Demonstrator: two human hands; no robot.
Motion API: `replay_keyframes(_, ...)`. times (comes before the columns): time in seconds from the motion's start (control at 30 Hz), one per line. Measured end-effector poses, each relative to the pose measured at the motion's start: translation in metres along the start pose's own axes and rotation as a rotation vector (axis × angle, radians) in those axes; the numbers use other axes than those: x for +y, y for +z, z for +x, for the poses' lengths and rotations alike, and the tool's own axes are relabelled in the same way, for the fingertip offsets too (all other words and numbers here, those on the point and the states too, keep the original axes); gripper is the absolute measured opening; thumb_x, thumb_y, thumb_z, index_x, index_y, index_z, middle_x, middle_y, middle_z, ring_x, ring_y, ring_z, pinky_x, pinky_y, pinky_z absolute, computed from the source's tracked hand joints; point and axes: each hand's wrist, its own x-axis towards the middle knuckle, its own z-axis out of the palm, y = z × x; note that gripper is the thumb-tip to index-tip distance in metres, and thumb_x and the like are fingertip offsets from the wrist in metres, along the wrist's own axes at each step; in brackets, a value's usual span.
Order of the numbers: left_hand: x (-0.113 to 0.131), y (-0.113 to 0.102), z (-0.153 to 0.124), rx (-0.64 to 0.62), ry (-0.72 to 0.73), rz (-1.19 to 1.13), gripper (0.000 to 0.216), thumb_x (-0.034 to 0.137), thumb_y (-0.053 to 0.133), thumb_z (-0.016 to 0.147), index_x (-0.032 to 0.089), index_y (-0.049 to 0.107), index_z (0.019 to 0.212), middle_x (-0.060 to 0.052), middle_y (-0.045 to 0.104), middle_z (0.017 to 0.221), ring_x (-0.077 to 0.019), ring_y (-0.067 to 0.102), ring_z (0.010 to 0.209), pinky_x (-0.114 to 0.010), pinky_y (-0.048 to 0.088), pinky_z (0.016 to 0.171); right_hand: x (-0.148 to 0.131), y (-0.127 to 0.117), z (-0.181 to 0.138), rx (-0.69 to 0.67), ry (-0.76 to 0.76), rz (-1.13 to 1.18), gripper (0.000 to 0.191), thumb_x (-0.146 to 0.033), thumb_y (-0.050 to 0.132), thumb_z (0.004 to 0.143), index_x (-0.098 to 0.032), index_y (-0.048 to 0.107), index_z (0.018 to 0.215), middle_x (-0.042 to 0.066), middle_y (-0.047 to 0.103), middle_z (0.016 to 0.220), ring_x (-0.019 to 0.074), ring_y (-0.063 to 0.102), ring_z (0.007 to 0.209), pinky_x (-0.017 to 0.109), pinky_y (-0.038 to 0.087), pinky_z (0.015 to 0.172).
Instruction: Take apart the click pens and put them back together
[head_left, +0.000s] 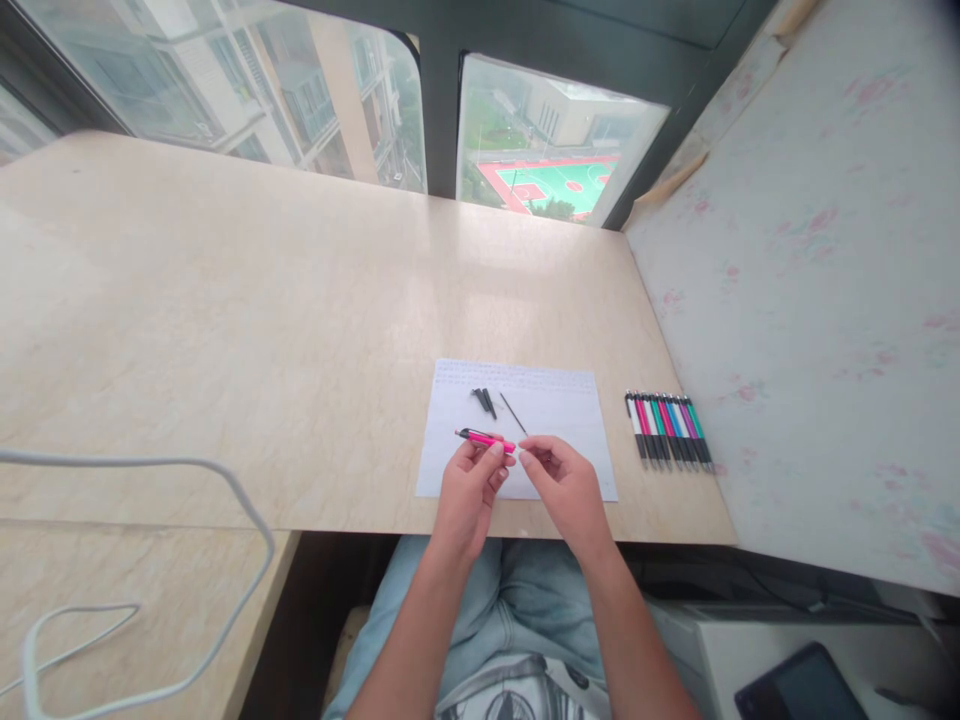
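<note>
Closest to me are two legs in pale blue jeans (517, 590), below the near edge of the one sheet of paper (577, 420), and one dark, flat device (802, 685) on a white surface, below and right of that sheet.

Two hands are at work over the sheet's near half. The left hand (471, 490) has its fingers gripping one pink pen barrel (499, 443), which lies crosswise above the paper. The right hand (570, 490) is just beside the barrel's right end, thumb and forefinger drawn close together (whether they pinch something tiny, I cannot tell).

Farther up, on the sheet, I count one thin dark rod (512, 411), its near end close to the right fingertips, and what look like three short black pieces (489, 402) left of it. Handwriting runs along the sheet's far edge.

Right of the sheet, about ten pens (667, 430) stand in a tight row (too tight for a sure count), their barrels white, pink, green, blue and purple. One pale cable (240, 490) loops well left of the sheet.

The bench (300, 300) is cream and faintly marbled, with a flowered wall (825, 300) along its right. Beyond the sheet, dark-framed window panes (555, 130) show buildings and one green-and-red court (570, 188).
</note>
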Motion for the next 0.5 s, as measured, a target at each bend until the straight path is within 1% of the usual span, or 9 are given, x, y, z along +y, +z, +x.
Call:
replay_keyframes(0.13, -0.0043, 0.0047, -0.0029, -0.033, -0.001, 0.008, 0.023, 0.026, 0.081, 0.073, 0.014, 0.071, 0.089, -0.003, 0.068, 0.084, -0.0088, 0.062, 0.073, -0.018, 0.048, 0.066, 0.0002, -0.0023, -0.0005, 0.013, -0.001, 0.028, 0.014, -0.033, 0.065, 0.085, -0.021, 0.07, 0.088, 0.005, 0.073, 0.085, 0.0207, 0.067, 0.08, 0.033, 0.053, 0.075)
replay_keyframes(0.23, -0.0063, 0.0051, -0.0027, -0.045, -0.007, 0.007, 0.023, 0.026, 0.082, 0.072, 0.014, 0.071, 0.089, -0.003, 0.067, 0.081, -0.0087, 0.062, 0.071, -0.019, 0.048, 0.065, -0.0001, -0.0056, -0.0004, 0.023, 0.007, 0.024, 0.014, -0.034, 0.066, 0.084, -0.021, 0.071, 0.087, 0.005, 0.073, 0.086, 0.0211, 0.067, 0.081, 0.034, 0.054, 0.076)
replay_keyframes(0.4, -0.0069, 0.0026, -0.0005, -0.075, -0.042, -0.032, 0.024, 0.025, 0.082, 0.072, 0.013, 0.071, 0.089, -0.002, 0.066, 0.078, -0.0073, 0.06, 0.067, -0.017, 0.048, 0.063, 0.0004, -0.0081, -0.0018, -0.02, -0.026, 0.06, 0.015, -0.032, 0.063, 0.086, -0.021, 0.072, 0.091, 0.006, 0.074, 0.092, 0.0221, 0.068, 0.089, 0.035, 0.055, 0.08)
replay_keyframes(0.5, -0.006, 0.0019, 0.0, -0.092, -0.051, -0.054, 0.023, 0.023, 0.082, 0.072, 0.012, 0.072, 0.089, -0.002, 0.065, 0.077, -0.0064, 0.058, 0.066, -0.016, 0.048, 0.062, 0.001, -0.0076, -0.0023, -0.021, -0.042, 0.054, 0.013, -0.03, 0.062, 0.087, -0.022, 0.071, 0.091, 0.006, 0.074, 0.093, 0.0213, 0.068, 0.088, 0.034, 0.054, 0.08)
